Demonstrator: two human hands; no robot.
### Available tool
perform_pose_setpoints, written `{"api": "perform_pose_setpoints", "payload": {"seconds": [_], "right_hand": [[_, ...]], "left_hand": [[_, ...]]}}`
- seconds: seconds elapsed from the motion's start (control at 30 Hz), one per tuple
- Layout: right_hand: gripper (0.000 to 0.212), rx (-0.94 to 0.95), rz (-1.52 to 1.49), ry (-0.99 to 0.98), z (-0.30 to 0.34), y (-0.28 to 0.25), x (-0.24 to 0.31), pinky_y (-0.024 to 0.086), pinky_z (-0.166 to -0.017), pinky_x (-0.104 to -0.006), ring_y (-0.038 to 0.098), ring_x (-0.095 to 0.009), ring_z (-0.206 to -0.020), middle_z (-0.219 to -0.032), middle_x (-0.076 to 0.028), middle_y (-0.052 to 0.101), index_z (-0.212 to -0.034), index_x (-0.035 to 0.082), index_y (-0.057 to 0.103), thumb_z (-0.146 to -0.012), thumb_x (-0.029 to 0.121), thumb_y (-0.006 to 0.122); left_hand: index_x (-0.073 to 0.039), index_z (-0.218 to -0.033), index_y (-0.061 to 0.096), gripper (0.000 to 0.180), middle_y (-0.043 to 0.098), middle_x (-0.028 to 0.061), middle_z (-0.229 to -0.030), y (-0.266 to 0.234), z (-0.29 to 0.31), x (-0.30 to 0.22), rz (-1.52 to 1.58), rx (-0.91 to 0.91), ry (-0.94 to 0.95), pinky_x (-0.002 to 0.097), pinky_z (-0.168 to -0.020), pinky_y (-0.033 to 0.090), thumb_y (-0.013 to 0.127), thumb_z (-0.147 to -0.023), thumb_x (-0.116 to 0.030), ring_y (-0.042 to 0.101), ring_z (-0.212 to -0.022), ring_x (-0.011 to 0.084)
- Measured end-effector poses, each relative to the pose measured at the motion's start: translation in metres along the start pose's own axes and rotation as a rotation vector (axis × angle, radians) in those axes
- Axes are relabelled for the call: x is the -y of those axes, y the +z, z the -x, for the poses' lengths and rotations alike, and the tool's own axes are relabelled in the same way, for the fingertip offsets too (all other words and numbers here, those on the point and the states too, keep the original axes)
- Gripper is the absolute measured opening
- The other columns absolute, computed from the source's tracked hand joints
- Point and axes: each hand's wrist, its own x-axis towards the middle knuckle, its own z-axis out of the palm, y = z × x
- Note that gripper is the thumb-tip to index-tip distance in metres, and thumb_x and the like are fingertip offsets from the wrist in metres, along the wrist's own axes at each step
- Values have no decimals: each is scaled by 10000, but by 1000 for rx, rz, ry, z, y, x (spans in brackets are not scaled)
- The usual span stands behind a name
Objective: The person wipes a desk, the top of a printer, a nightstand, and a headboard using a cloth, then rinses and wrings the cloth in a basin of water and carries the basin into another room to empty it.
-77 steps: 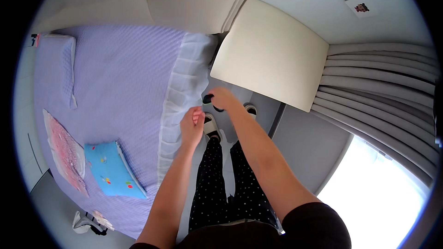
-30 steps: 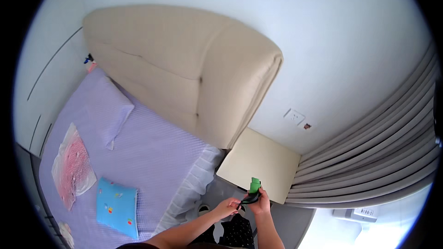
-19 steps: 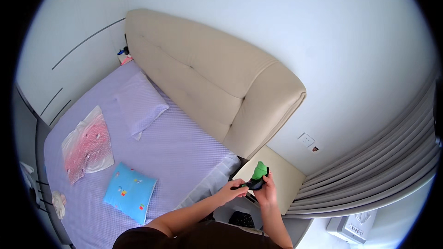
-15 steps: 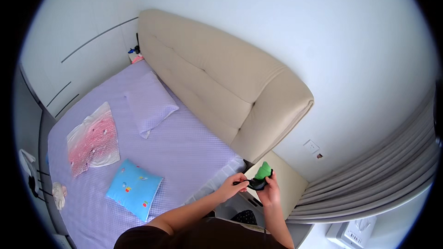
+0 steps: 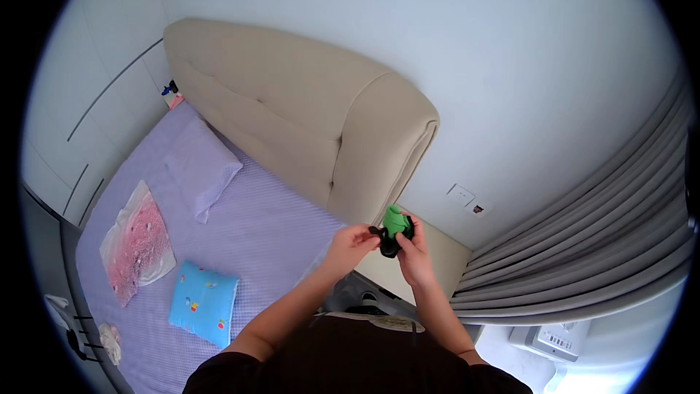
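My right hand (image 5: 415, 257) is closed around a small bundle, with the thumb pressed against its front. The bundle has a green, rolled-looking upper part (image 5: 394, 219) and a dark, glossy black part (image 5: 389, 247) below it. Its exact kind is not clear. From the left, my left hand (image 5: 351, 246) pinches a thin black strap or cord (image 5: 375, 230) that comes off the bundle. Both hands are raised over the cream bedside cabinet (image 5: 437, 252), close to the bed's corner.
A beige padded headboard (image 5: 292, 113) backs the bed with its lilac sheet (image 5: 266, 230). On it lie a lilac pillow (image 5: 200, 168), a pink-white cloth (image 5: 142, 248) and a blue cushion (image 5: 204, 303). Grey curtains (image 5: 561, 248) hang at right, above a white appliance (image 5: 550, 339).
The view has shifted, so the bed and headboard sit farther left. Both hands with the bundle appear higher in the picture. The green part stands more upright, and the left hand still pinches the strap.
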Motion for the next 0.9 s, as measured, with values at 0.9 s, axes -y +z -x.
{"api": "perform_pose_setpoints", "payload": {"seconds": [0.9], "right_hand": [[310,-426,196,-99,-65,-243,62,418,-889,-255,540,-124,-987,-1080,-34,582,-1157,44,557,-861,-48,551]], "left_hand": [[-21,-1142,551,241,573,31,-968,161,-135,42,-189,215,-167,246,-830,454,535,-901,-16,536,-912,89]]}}
